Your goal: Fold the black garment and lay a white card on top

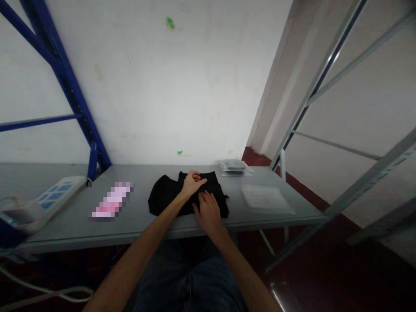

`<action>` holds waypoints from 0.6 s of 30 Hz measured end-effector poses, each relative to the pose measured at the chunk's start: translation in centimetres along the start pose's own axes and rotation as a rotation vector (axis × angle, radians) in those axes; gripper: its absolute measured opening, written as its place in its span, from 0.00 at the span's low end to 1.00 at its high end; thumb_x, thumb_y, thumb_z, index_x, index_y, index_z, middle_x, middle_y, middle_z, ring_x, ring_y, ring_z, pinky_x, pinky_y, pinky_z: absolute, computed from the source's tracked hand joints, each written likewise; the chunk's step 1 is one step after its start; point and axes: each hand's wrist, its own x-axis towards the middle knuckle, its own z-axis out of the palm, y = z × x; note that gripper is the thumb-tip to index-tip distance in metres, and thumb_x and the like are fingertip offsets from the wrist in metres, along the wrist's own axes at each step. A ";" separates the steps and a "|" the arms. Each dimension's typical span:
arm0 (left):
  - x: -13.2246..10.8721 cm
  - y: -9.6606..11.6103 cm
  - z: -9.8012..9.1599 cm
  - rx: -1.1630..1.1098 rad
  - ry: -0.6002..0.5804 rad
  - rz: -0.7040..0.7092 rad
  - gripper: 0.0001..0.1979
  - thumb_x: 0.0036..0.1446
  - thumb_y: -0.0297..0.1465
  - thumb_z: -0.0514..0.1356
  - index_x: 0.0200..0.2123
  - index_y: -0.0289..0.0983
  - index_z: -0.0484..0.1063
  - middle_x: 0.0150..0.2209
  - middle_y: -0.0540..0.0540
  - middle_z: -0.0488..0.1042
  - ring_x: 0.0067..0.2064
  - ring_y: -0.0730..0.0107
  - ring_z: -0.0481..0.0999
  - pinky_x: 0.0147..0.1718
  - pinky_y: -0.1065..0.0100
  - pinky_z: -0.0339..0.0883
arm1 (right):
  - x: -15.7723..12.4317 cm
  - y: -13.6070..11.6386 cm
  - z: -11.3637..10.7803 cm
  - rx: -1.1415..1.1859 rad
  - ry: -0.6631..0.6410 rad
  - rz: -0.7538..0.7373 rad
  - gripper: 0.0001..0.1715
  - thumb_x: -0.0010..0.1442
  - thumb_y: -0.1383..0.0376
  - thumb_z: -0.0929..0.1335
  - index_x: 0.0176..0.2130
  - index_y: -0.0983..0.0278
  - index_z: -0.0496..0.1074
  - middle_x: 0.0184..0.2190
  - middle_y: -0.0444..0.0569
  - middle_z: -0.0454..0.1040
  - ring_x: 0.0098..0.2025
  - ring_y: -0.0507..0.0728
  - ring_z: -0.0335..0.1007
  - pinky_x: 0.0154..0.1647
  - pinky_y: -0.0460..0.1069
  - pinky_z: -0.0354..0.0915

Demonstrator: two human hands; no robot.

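A piece of black cloth [165, 197], partly folded, lies on the grey table in front of me; what kind of garment or fabric it is, I cannot tell. My left hand [192, 184] is over its middle, thumb stretched out to the right and fingers loosely bent, with nothing visible between them. Nearer to me, my right hand [208, 210] rests on the cloth with its fingers stretched out and its palm down. The hands are close together but apart. Part of the cloth is hidden under them.
Clear plastic packets [235, 167] are stacked at the back right. A flat clear plastic bag [264, 198] lies right of the cloth. On the left are a pixelated pink object [113, 200] and a white power strip [60, 197]. The grey tabletop [139, 173] meets a white wall.
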 end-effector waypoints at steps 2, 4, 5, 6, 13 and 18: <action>-0.5 0.3 -0.2 -0.036 -0.014 0.003 0.15 0.51 0.33 0.70 0.40 0.38 0.70 0.31 0.51 0.73 0.27 0.74 0.71 0.28 0.70 0.67 | -0.2 1.3 -1.0 -0.002 0.065 0.047 0.26 0.71 0.65 0.62 0.64 0.72 0.69 0.62 0.62 0.72 0.67 0.65 0.64 0.71 0.60 0.55; -1.0 1.0 -1.9 -0.049 0.000 0.057 0.13 0.59 0.37 0.64 0.45 0.39 0.69 0.34 0.50 0.74 0.29 0.74 0.72 0.29 0.71 0.67 | 0.3 2.2 -1.9 0.004 0.134 0.077 0.26 0.72 0.65 0.60 0.65 0.71 0.68 0.62 0.62 0.72 0.66 0.64 0.66 0.69 0.59 0.59; -1.4 1.3 -3.1 -0.024 0.017 0.147 0.14 0.61 0.39 0.62 0.46 0.39 0.69 0.35 0.49 0.73 0.31 0.72 0.73 0.29 0.70 0.67 | 0.7 2.5 -2.1 0.011 0.161 0.082 0.27 0.73 0.64 0.59 0.65 0.71 0.68 0.62 0.62 0.72 0.66 0.64 0.66 0.68 0.59 0.60; -1.8 1.5 -4.6 0.043 0.042 0.253 0.14 0.61 0.40 0.62 0.47 0.40 0.69 0.37 0.48 0.73 0.35 0.70 0.74 0.31 0.70 0.68 | 1.1 2.6 -2.2 0.019 0.181 0.079 0.27 0.73 0.64 0.59 0.65 0.71 0.67 0.62 0.62 0.72 0.66 0.63 0.66 0.67 0.58 0.61; -5.7 -0.4 -12.4 0.902 -0.173 0.557 0.19 0.60 0.42 0.65 0.53 0.46 0.76 0.46 0.45 0.74 0.50 0.55 0.74 0.49 0.57 0.71 | 3.7 0.7 0.3 0.040 0.049 -0.051 0.30 0.76 0.59 0.57 0.69 0.70 0.61 0.69 0.61 0.63 0.71 0.64 0.58 0.71 0.59 0.54; -6.8 -2.5 -13.0 0.978 -0.174 0.540 0.17 0.67 0.37 0.56 0.56 0.45 0.77 0.47 0.43 0.78 0.49 0.55 0.75 0.51 0.56 0.69 | 3.4 0.1 2.7 0.013 -0.107 -0.035 0.36 0.76 0.54 0.56 0.71 0.76 0.58 0.71 0.65 0.57 0.73 0.67 0.52 0.73 0.60 0.51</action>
